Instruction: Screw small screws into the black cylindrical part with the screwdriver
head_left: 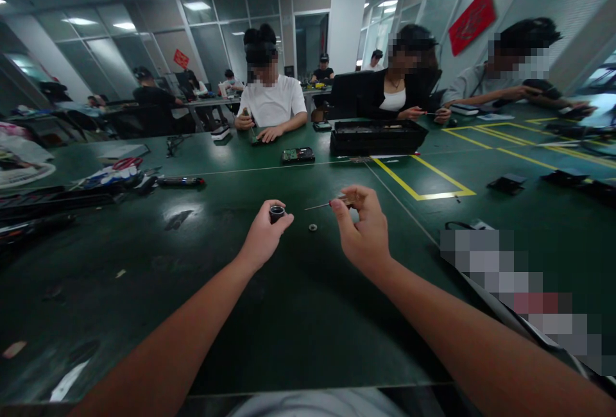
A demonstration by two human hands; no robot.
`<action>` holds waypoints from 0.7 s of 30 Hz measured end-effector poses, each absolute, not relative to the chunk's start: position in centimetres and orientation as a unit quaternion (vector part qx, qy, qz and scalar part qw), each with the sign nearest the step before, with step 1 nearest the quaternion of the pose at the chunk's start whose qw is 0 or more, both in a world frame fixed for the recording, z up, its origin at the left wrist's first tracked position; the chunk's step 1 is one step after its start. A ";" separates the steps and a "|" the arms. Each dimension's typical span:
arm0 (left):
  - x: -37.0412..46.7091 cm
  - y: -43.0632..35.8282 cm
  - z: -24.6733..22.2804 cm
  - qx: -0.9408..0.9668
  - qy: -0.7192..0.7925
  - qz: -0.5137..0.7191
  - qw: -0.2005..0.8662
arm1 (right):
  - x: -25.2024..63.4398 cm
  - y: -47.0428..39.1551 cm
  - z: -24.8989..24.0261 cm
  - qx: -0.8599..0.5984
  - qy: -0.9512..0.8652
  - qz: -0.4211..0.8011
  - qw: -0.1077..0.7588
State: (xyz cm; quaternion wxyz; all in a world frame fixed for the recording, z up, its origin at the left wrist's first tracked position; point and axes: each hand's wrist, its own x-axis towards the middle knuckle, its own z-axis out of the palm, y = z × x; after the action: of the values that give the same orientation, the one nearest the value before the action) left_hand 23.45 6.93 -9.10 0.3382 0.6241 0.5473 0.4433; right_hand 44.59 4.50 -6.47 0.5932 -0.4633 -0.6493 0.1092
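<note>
My left hand point(264, 235) is closed round a small black cylindrical part point(276, 213), its round open end facing up. Between the fingers of my right hand point(364, 234) is a screwdriver point(320, 206) with a thin metal shaft that points left toward the black part without touching it. A small round metallic piece point(312, 228) lies on the green table point(289, 314) between my hands, below the screwdriver's tip.
A long black case point(378, 138) and a small circuit-board device point(298, 154) stand farther back. Tools point(181, 181) and black trays point(58, 202) lie at the left. A pixelated flat item point(514, 289) is at the right. People sit across the table.
</note>
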 end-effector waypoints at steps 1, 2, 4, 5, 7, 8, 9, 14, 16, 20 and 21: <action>23.5 6.8 -8.7 0.639 0.562 0.415 0.321 | 44.6 4.5 -6.5 -0.456 -0.648 0.105 0.601; 23.7 6.7 -8.2 0.661 0.573 0.381 0.300 | 44.6 4.5 -6.5 -0.447 -0.647 0.101 0.609; 24.2 6.4 -7.4 0.709 0.577 0.312 0.260 | 44.6 4.6 -6.5 -0.436 -0.643 0.096 0.622; 24.5 6.4 -7.1 0.731 0.573 0.281 0.244 | 44.6 4.6 -6.5 -0.432 -0.642 0.095 0.626; 25.2 6.4 -7.0 0.769 0.556 0.227 0.219 | 44.6 4.7 -6.5 -0.427 -0.643 0.094 0.629; 25.6 6.5 -7.0 0.786 0.546 0.203 0.206 | 44.5 4.7 -6.5 -0.426 -0.644 0.093 0.629; 26.1 6.7 -7.2 0.801 0.538 0.181 0.190 | 44.5 4.7 -6.5 -0.425 -0.645 0.091 0.628; 28.0 8.1 -7.9 0.828 0.539 0.099 0.114 | 44.5 4.6 -6.3 -0.430 -0.654 0.089 0.616; 28.4 8.4 -8.0 0.829 0.543 0.076 0.104 | 44.6 4.6 -6.2 -0.438 -0.659 0.089 0.605; 28.3 8.6 -7.9 0.835 0.539 0.060 0.088 | 44.6 4.5 -6.1 -0.431 -0.671 0.087 0.597; 28.0 8.6 -7.9 0.834 0.541 0.061 0.091 | 44.6 4.5 -6.1 -0.430 -0.672 0.087 0.596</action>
State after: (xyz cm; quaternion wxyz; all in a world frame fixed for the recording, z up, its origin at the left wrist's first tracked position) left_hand 27.95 8.58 -7.88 0.0907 0.8339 0.5409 0.0609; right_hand 44.64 4.52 -6.08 0.5964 -0.4301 -0.6722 0.0868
